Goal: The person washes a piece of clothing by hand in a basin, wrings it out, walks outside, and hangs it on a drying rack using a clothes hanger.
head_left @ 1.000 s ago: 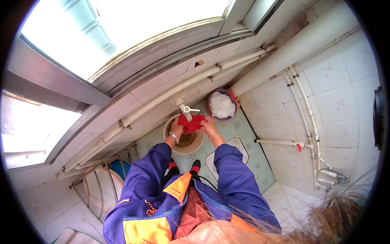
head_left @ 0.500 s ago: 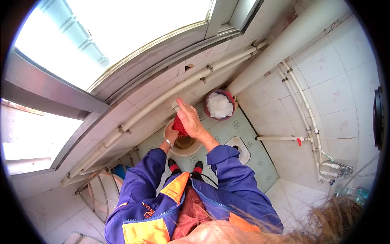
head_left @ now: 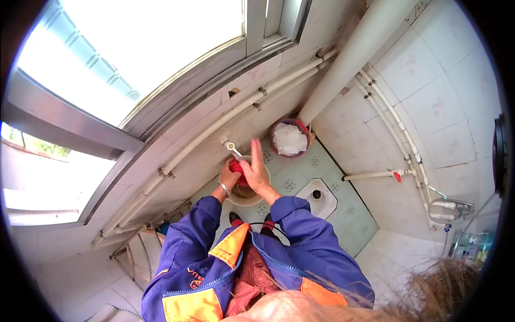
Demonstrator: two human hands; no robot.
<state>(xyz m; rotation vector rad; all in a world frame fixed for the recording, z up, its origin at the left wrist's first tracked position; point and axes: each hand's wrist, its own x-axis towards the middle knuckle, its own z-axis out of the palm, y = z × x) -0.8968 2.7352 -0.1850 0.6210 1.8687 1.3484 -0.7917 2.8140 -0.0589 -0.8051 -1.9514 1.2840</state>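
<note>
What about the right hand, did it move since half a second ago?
Yes: the right hand hid the tap's round top then; now it has moved down and rightward, off it.

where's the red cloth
In the head view, just left of centre, the red cloth is in the left hand, over the basin, near the tap.

Reach around the basin (head_left: 250, 202) is obstructed by the tap (head_left: 231, 146) at eleven o'clock; passage is afforded over floor (head_left: 288, 173) at three o'clock.
</note>
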